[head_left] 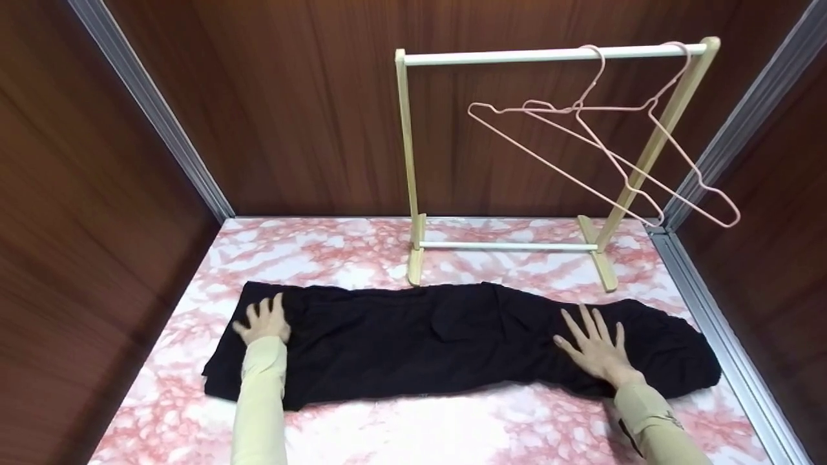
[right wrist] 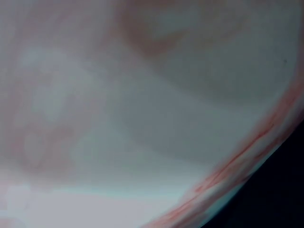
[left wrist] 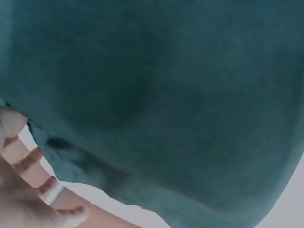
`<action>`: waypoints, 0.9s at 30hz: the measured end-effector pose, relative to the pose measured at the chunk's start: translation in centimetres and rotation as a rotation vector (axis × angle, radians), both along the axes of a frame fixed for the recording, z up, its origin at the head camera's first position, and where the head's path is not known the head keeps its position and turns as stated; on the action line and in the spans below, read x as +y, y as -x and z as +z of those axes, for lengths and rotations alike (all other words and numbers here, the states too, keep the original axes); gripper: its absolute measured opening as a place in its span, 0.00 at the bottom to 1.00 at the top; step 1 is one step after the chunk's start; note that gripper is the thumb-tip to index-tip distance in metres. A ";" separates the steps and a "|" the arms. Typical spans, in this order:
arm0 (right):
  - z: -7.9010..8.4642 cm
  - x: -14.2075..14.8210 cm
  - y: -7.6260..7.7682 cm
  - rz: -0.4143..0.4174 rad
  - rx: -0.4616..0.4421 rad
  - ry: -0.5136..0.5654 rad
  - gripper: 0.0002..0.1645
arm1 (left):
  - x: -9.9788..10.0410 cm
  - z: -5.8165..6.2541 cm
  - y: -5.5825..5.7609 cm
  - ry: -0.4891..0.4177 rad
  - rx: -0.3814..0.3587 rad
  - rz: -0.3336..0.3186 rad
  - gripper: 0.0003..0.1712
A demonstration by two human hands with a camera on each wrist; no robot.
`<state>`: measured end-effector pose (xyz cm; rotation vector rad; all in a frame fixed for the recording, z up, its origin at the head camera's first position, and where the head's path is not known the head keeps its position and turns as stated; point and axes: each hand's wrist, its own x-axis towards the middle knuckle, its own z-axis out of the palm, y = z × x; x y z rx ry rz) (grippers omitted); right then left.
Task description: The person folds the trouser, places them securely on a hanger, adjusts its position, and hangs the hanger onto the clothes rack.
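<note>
A long black garment (head_left: 387, 342), folded into a strip like trousers, lies across the table. On its left end rests my left hand (head_left: 261, 323), fingers spread. Toward the right end my right hand (head_left: 597, 349) lies on the fabric with its fingers fanned out. Cloth (left wrist: 166, 95) fills most of the left wrist view, looking dark teal there, with part of the left hand (left wrist: 28, 180) at the lower left beside its edge. The right wrist view is blurred and shows mostly the pale, pink-marked tabletop (right wrist: 95, 123); the right hand's fingers are not distinct there.
A wood-and-white clothes rack (head_left: 501, 58) stands at the back right. Two pink hangers, a left one (head_left: 549, 165) and a right one (head_left: 694, 171), hang from its bar. The pink-and-white marbled table (head_left: 400, 433) is bordered by brown wood-grain walls (head_left: 291, 116) with metal corner strips.
</note>
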<state>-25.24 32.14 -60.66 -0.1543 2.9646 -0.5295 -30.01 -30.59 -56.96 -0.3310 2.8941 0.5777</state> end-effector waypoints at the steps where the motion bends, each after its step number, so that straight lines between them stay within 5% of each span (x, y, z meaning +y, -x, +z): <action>1: 0.0 0.0 0.0 0.000 -0.001 0.003 0.46 | -0.2 -0.1 -0.2 -0.012 -0.023 0.021 0.43; 7: -0.5 0.1 0.0 0.011 0.046 0.059 0.45 | -0.8 -0.9 -1.1 0.016 -0.091 0.082 0.43; 16: -0.7 -0.1 0.2 0.009 0.025 0.033 0.47 | -2.1 -1.5 -1.8 0.020 -0.068 0.352 0.40; 20: -0.2 -0.3 0.0 0.003 0.011 0.025 0.46 | -3.0 -1.3 -2.2 -0.041 -0.062 0.376 0.38; 27: -0.3 0.0 -0.1 -0.003 0.041 0.042 0.45 | -4.5 0.7 -2.3 -0.235 0.058 0.366 0.34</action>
